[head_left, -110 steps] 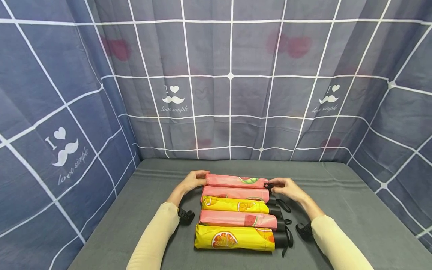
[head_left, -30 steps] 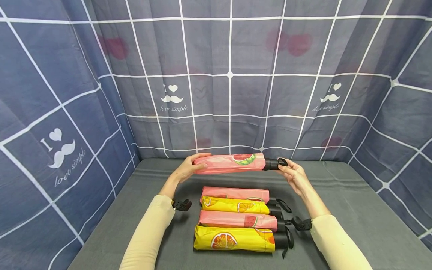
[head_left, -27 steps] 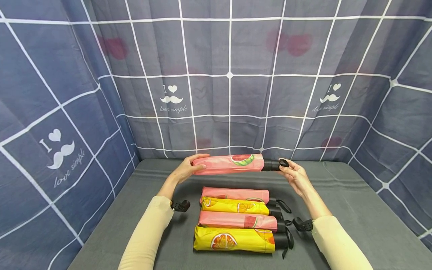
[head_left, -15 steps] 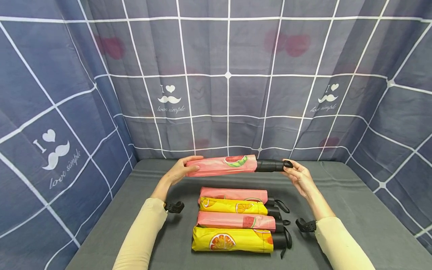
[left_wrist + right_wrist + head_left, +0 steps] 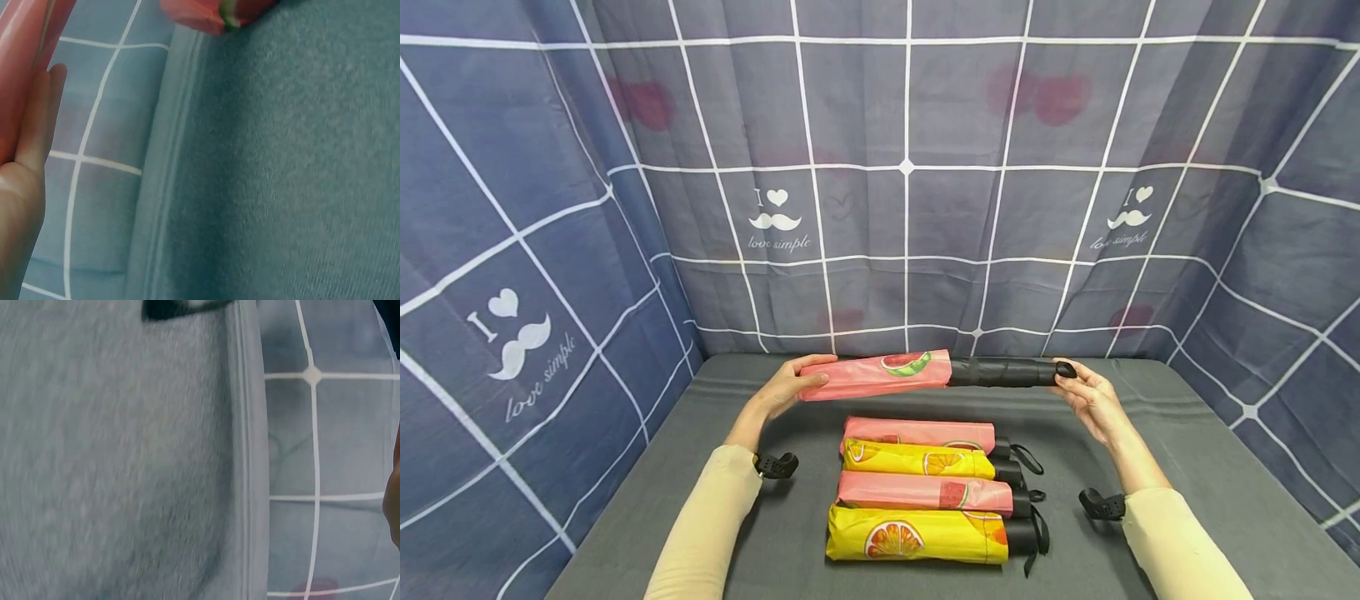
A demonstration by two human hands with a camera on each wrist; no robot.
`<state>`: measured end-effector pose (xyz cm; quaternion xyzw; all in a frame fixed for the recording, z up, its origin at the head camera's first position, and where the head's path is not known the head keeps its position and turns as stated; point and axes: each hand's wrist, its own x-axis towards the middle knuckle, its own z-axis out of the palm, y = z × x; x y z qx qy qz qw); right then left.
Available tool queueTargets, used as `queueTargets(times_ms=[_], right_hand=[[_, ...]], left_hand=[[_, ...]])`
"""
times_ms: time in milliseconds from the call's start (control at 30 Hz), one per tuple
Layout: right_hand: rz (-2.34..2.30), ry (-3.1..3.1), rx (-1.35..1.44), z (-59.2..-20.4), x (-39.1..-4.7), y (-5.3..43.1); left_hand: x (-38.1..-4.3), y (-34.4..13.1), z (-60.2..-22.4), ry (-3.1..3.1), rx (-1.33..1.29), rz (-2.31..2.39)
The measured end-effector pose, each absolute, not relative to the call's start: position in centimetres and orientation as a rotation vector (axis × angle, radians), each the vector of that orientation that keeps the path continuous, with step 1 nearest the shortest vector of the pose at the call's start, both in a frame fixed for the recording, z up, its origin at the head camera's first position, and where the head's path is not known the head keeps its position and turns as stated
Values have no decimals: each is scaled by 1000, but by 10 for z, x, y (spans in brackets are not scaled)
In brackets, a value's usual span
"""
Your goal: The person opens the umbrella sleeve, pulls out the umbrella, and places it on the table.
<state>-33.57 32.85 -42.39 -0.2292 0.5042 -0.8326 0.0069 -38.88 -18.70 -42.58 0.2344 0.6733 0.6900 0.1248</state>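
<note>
In the head view, a folding umbrella hangs level above the table, its black folded canopy (image 5: pixel 1000 372) partly out of a pink watermelon-print sleeve (image 5: pixel 872 377). My left hand (image 5: pixel 782 385) grips the sleeve's closed end, thumb in front; the left wrist view shows this hand (image 5: pixel 28 181) against the pink fabric. At the other end, my right hand (image 5: pixel 1090 402) pinches the black handle end (image 5: pixel 1063 370). Nearer me lie more sleeved umbrellas in a row: pink (image 5: pixel 917 432), yellow orange-print (image 5: pixel 917 457), pink (image 5: pixel 910 490) and yellow (image 5: pixel 925 537). Only an edge of the right hand (image 5: pixel 392 503) shows in the right wrist view.
A grey cloth-covered table (image 5: pixel 647 533) carries everything. Blue-grey curtains (image 5: pixel 865 208) with white grid lines enclose its back and sides. Black wrist loops (image 5: pixel 1040 533) stick out at the right ends of the row.
The farthest pink umbrella was lifted off the row with both hands. Since then the hands have moved apart, left hand leftward with the sleeve, right hand rightward, and more black canopy shows.
</note>
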Motion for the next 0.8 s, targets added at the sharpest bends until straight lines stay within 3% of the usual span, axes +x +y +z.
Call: queueTargets(times_ms=[800], right_hand=[[-2541,1664,-608,-448,-325,379]], left_hand=[[-392,-223,-452,2012,561,1881]])
